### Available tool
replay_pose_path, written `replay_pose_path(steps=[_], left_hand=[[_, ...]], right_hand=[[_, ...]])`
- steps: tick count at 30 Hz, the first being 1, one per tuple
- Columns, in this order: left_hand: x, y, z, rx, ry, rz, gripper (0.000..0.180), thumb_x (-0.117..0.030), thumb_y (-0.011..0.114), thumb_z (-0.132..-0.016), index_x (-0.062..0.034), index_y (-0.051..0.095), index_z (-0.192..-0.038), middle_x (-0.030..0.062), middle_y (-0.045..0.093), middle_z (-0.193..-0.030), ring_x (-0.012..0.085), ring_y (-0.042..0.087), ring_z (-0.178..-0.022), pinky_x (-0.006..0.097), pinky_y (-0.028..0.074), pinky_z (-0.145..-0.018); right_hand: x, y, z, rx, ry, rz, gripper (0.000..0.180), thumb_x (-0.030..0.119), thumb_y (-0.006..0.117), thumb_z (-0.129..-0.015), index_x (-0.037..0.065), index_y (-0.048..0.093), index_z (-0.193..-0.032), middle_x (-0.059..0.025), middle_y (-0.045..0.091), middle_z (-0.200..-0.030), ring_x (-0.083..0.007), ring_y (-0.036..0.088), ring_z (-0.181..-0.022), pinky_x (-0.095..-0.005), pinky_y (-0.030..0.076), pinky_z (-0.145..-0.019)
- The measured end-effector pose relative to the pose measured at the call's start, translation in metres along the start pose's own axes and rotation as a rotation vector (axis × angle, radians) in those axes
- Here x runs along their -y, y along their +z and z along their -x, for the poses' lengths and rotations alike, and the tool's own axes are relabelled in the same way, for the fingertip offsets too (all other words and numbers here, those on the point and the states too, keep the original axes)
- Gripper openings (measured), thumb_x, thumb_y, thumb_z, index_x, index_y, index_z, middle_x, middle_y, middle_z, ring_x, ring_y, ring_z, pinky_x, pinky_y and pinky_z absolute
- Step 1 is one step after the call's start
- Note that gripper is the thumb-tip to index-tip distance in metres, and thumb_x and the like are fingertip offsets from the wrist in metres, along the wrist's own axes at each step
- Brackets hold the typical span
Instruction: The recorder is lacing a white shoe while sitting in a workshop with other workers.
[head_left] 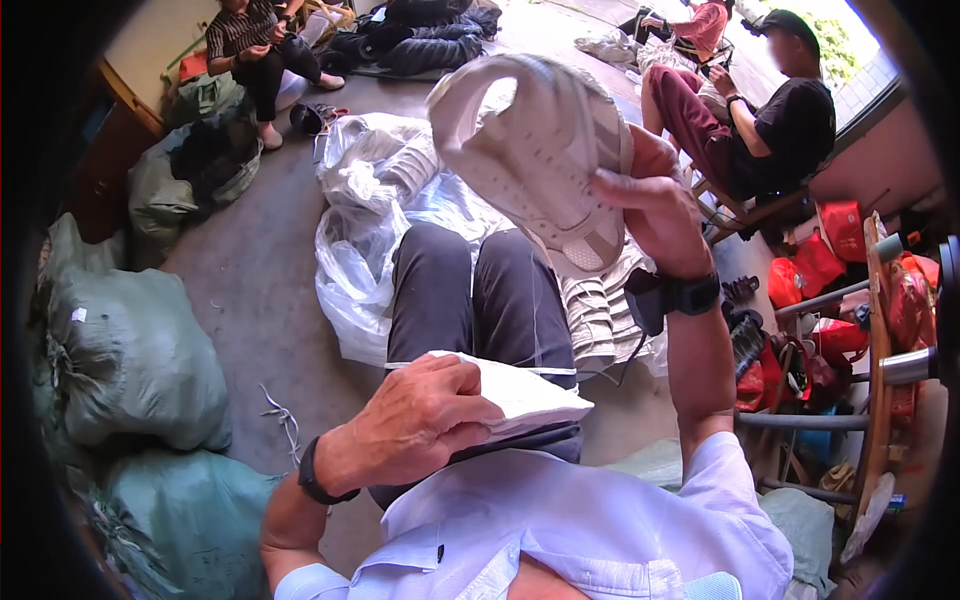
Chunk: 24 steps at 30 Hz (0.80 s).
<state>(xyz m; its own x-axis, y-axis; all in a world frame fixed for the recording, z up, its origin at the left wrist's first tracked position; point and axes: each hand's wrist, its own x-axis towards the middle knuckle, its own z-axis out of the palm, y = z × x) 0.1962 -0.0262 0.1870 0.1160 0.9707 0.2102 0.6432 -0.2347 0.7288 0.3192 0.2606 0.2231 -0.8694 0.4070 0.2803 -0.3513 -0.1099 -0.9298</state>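
A white sneaker upper [545, 175] with rows of eyelet holes is raised in front of me, tilted. My right hand [655, 215] grips its edge, thumb on the near face and the other fingers mostly behind it. Across my thighs lies a flat white pad or folded cloth [530, 395], with a thin white cord at its edge. My left hand [430, 410] rests on it with fingers curled around its left part; what the fingertips pinch, if anything, is hidden. Stacked pale uppers [600, 325] lie beyond my right knee.
Clear plastic bags [350, 265] with more uppers lie ahead of my knees. Stuffed green sacks [140, 360] line the left. A wooden-framed rack [870, 400] and red bags [840, 230] stand at right. Other people sit farther off, one in a black cap [790, 120].
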Motion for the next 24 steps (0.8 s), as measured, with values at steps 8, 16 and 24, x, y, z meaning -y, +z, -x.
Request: replay_pose_path(steps=[8, 16, 24], left_hand=[[0.017, -0.03, -0.003, -0.188, -0.043, -0.045, 0.013, -0.005, 0.073, -0.076, -0.003, 0.07, -0.088, 0.0086, 0.059, -0.083, 0.0283, 0.057, -0.082, 0.038, 0.043, -0.079], [0.04, -0.012, 0.012, -0.352, -0.23, 0.09, 0.012, 0.002, 0.07, -0.073, 0.0006, 0.069, -0.085, 0.0057, 0.058, -0.084, 0.0184, 0.055, -0.075, 0.03, 0.043, -0.071], [0.044, -0.005, 0.002, -0.47, -0.224, 0.19, 0.021, 0.007, 0.072, -0.069, 0.0001, 0.067, -0.088, 0.0023, 0.056, -0.082, 0.0105, 0.052, -0.07, 0.024, 0.04, -0.065]], right_hand=[[-0.078, 0.041, 0.072, 0.365, -0.024, 0.483, 0.018, -0.001, 0.073, -0.083, -0.003, 0.067, -0.101, -0.0031, 0.067, -0.084, -0.011, 0.063, -0.081, -0.0243, 0.051, -0.072], [-0.097, 0.042, 0.093, 0.379, 0.354, 0.237, 0.026, 0.013, 0.061, -0.097, -0.005, 0.063, -0.116, 0.0001, 0.065, -0.084, -0.0033, 0.05, -0.079, -0.0247, 0.046, -0.069], [-0.103, 0.068, 0.095, 0.459, 0.388, 0.191, 0.039, 0.025, 0.069, -0.092, -0.007, 0.062, -0.114, -0.0048, 0.065, -0.081, -0.0089, 0.053, -0.074, -0.0312, 0.048, -0.067]])
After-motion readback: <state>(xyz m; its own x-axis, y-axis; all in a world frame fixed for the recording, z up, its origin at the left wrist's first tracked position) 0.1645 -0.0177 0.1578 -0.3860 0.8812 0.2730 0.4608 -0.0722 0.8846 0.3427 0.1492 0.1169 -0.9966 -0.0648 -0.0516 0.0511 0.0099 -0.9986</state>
